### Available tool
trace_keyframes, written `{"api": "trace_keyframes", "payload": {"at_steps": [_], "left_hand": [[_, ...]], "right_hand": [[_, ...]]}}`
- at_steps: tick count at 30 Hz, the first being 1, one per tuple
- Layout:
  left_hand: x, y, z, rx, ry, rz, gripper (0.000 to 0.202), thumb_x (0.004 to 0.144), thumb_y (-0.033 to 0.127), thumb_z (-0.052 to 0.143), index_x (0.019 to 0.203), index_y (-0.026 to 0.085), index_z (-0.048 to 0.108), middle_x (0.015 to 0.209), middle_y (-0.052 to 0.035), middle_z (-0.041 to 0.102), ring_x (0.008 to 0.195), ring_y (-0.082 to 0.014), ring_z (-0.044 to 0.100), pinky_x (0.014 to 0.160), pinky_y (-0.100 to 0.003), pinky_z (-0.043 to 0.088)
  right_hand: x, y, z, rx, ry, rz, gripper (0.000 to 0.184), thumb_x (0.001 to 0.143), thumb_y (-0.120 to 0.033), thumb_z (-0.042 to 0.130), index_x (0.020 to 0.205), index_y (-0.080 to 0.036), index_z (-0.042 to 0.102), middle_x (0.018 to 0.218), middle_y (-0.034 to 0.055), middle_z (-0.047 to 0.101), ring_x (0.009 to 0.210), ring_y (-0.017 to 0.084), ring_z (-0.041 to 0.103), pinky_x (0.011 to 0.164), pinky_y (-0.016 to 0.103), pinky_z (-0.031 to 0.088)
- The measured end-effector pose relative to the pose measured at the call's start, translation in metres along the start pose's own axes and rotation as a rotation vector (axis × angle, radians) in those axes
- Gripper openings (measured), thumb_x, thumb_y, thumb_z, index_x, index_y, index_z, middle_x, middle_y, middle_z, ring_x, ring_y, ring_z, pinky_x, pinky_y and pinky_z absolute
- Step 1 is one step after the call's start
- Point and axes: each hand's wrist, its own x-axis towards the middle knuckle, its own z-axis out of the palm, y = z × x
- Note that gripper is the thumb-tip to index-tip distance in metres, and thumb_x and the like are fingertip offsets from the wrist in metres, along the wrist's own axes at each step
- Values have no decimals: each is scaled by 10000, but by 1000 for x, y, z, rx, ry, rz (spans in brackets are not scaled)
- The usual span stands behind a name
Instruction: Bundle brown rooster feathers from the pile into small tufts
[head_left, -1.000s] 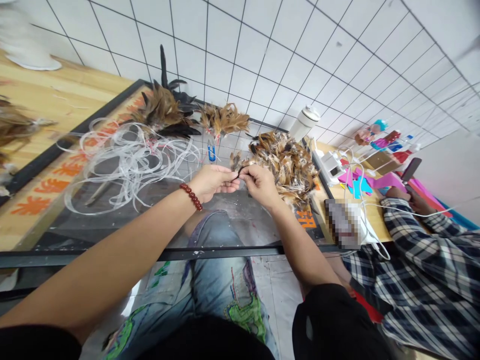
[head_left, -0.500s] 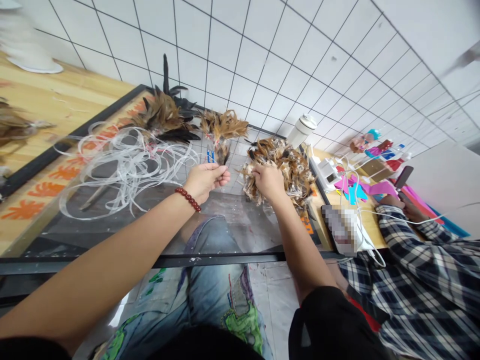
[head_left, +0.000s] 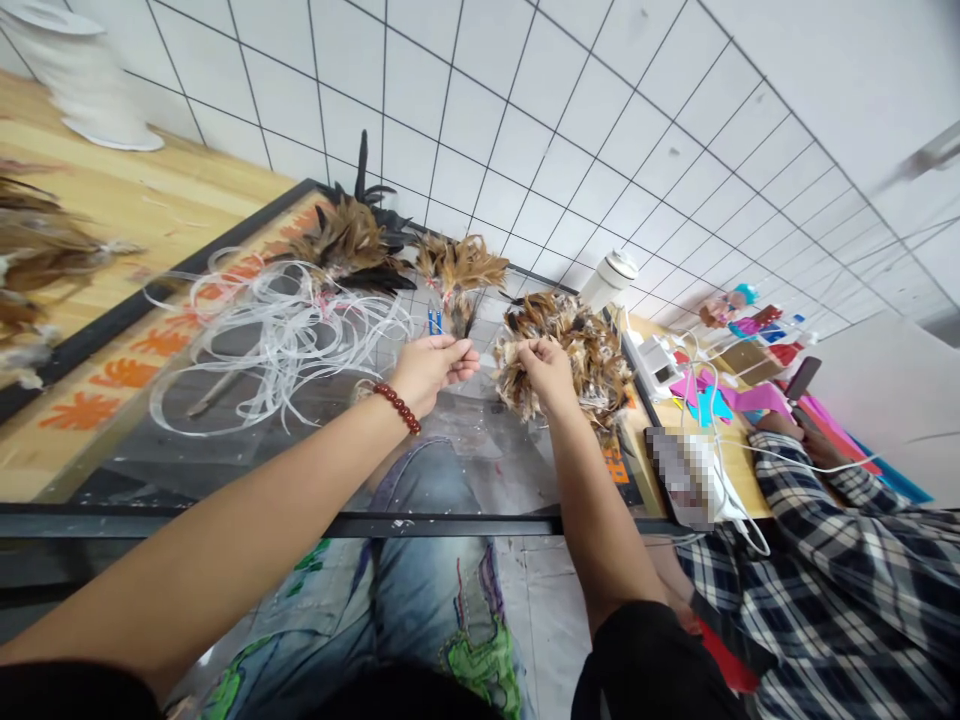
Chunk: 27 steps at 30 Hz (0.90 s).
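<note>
My left hand, with a dark red bead bracelet at the wrist, is closed in a pinch above the glass-topped table. Whatever its fingertips hold is too small to make out. Just beyond them are a small dark-tipped feather tuft and a blue object. At the left edge of a heap of brown and cream feathers, my right hand has thumb and fingers pressed together. I cannot see clearly what lies between them.
Loose clear plastic strips lie in a tangle at left. Feather bunches stand along the back, near a white bottle. On the right are a power strip, a phone with cables, and a person in a checked sleeve.
The view has shifted slightly, moving the scene right and down. My right hand has lifted a little out of the feather heap, its pinched fingertips now showing; my left hand stays pinched.
</note>
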Motion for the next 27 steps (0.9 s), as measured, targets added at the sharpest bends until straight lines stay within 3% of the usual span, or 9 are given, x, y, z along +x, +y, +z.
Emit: {"api": "trace_keyframes", "payload": {"at_steps": [3,5,9,10,14,20,27], "left_hand": [[1,0,-1,-21,18,-3,115,781,99,638,675,101,594,633,-40,658,551,-84,622,572,-195,498],[3,2,-2,-47,41,7,103,779,102,643,688,105,594,631,-35,657,547,-82,619,571,-193,493],[7,4,-5,-116,86,37,74,767,109,658,718,111,602,632,-23,651,540,-68,606,567,-177,480],[7,4,-5,-127,93,37,71,767,108,656,721,111,602,631,-22,650,540,-66,604,570,-175,481],[9,1,-6,-121,92,23,69,784,93,627,722,110,603,626,-21,648,534,-64,599,560,-172,478],[7,-3,-6,-30,34,54,102,753,121,669,682,108,598,623,-28,650,538,-70,599,564,-181,479],[4,-5,-4,131,-10,65,163,656,139,758,632,102,602,662,-52,680,618,-121,657,645,-251,531]], "right_hand": [[-7,3,-1,-6,-102,39,209,736,-373,547,666,-177,566,581,-28,553,487,88,444,521,222,387],[-12,1,-4,-194,-134,8,169,739,-341,550,716,-181,602,629,-10,583,539,114,491,560,244,417],[-18,-6,-11,-683,153,-240,182,777,-262,534,889,-198,662,890,64,651,794,189,573,761,321,448],[-19,-7,-11,-739,164,-292,189,798,-264,524,899,-200,671,922,71,652,822,194,574,783,325,442],[-22,-7,-3,-836,13,-358,190,838,-305,537,877,-215,700,896,58,659,855,193,578,795,311,425],[-28,-9,15,-1052,-199,-275,145,840,-241,543,846,-220,686,957,74,658,933,229,557,786,338,378],[-35,-20,13,-1127,-146,-558,183,910,-193,407,966,-178,580,930,102,643,898,239,526,786,348,303]]}}
